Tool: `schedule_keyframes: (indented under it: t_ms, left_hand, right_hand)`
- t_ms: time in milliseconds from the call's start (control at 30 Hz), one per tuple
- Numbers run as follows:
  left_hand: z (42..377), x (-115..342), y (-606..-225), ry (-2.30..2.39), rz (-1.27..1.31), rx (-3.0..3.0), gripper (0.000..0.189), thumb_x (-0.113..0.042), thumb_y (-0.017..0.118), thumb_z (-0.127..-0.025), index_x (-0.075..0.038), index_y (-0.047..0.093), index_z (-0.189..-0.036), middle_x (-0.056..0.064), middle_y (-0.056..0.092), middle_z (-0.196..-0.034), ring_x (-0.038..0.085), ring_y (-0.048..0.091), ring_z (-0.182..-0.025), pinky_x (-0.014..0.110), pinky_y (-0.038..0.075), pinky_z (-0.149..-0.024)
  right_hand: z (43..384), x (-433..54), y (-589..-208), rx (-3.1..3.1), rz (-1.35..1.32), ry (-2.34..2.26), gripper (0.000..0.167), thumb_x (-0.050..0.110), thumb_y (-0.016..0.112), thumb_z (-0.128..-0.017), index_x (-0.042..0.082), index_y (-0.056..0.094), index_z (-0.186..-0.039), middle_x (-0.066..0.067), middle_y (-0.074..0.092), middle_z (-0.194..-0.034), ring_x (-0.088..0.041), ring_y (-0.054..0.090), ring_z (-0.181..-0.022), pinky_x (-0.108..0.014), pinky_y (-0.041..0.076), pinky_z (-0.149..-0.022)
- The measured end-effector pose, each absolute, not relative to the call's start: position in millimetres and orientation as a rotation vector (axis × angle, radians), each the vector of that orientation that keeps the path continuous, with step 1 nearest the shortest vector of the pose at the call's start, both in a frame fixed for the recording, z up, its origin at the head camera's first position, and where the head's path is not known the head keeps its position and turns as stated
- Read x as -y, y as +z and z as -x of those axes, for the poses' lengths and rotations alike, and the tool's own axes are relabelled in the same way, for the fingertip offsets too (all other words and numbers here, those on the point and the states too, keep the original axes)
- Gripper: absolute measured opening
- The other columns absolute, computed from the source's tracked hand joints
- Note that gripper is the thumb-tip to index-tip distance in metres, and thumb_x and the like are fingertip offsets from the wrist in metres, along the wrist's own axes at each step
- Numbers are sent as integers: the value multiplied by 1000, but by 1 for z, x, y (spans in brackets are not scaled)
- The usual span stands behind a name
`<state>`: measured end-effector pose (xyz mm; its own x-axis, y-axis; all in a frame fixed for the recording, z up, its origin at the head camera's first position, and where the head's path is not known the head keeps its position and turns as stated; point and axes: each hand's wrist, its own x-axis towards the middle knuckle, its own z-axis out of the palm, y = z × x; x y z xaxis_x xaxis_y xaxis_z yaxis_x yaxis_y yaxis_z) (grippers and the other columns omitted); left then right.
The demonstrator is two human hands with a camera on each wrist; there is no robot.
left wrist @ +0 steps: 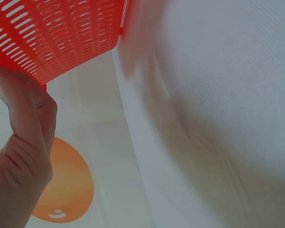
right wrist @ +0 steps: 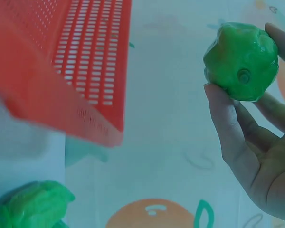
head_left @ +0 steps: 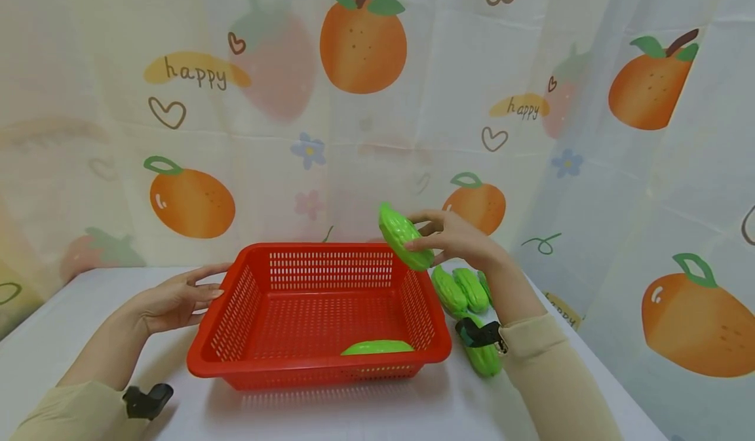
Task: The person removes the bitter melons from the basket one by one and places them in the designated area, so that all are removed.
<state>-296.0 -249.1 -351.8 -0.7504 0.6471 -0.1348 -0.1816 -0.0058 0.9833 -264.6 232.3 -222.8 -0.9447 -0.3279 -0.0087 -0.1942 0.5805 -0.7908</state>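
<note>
A bright green bitter melon (head_left: pixel 404 236) with a ridged, glossy skin is held between the thumb and fingers of my right hand (head_left: pixel 453 236), above the right rear corner of a red plastic basket (head_left: pixel 318 364). The right wrist view shows the bitter melon (right wrist: pixel 242 64) end-on, pinched by my right hand (right wrist: pixel 256 156). At the basket's left side, my left hand (head_left: pixel 177 298) grips the rim with curled fingers; part of the left hand (left wrist: pixel 23 128) shows below the slotted wall in its wrist view. Another bitter melon (head_left: pixel 379 347) lies inside the basket at front right, partly hidden by the front rim.
Right of the basket, several more bitter melons, among them one bitter melon (head_left: pixel 449 291) close to the basket wall, lie on the white table (head_left: pixel 330 421). My right forearm partly covers them. A fruit-printed cloth (head_left: pixel 366 146) hangs behind the table.
</note>
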Motion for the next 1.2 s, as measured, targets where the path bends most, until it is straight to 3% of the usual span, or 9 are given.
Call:
schedule_keyframes:
  t_ms: [467,733,1200]
  left_hand:
    - [294,251,-353,1815,-461,-1719,39,-15,46,-103,-47,54,-124,-14,72,-115,9,70,-101,32,59,-91]
    - [294,251,-352,1805,-468,-1730,39,-15,46,-103,-46,52,-125,-14,71,-115,9,69,-102,33,58,-91]
    - [295,249,-350,1806,-447,-1742,38,-15,48,-103,-44,50,-127,-14,71,-115,10,69,-103,33,58,-92]
  right_hand:
    - [251,-276,-231,-2699,328,-1277,66,34,73,-87,18,45,-145,-15,46,-148,-33,51,-129,-35,59,-78]
    - [243,-299,-237,-2710,281,-1248,64,35,71,-88,14,45,-143,-19,49,-143,-27,58,-117,-36,58,-79]
    - [230,-327,-258,-2716,198,-1219,64,37,71,-88,15,47,-144,-19,53,-142,-25,60,-116,-37,59,-79]
